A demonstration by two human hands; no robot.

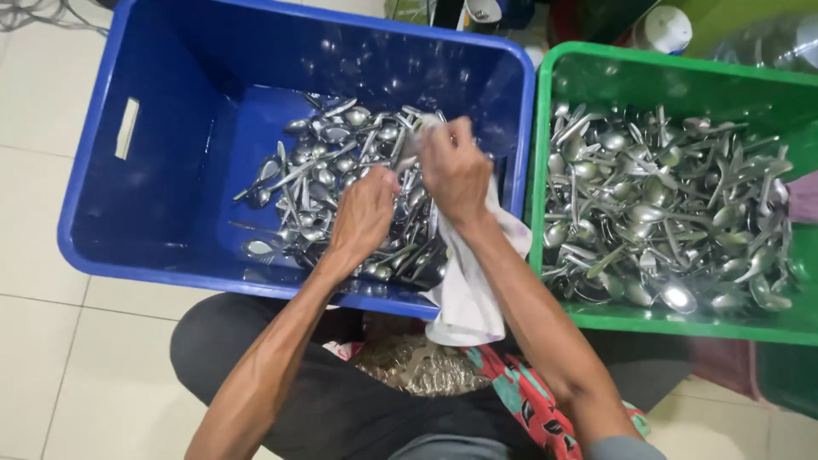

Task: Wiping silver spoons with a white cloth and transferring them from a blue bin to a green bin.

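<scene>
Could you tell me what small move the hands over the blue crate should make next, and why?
Probably draw the white cloth along the metal spoon: the right hand grips both above the blue plastic crate, while the left hand rests on the cutlery pile.

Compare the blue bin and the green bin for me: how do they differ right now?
The blue bin holds a smaller cutlery heap with bare floor showing; the green bin is covered across its bottom. Both hands, left hand and right hand with a white cloth, work over the blue bin; none over the green. Both hold spoons and forks.
</scene>
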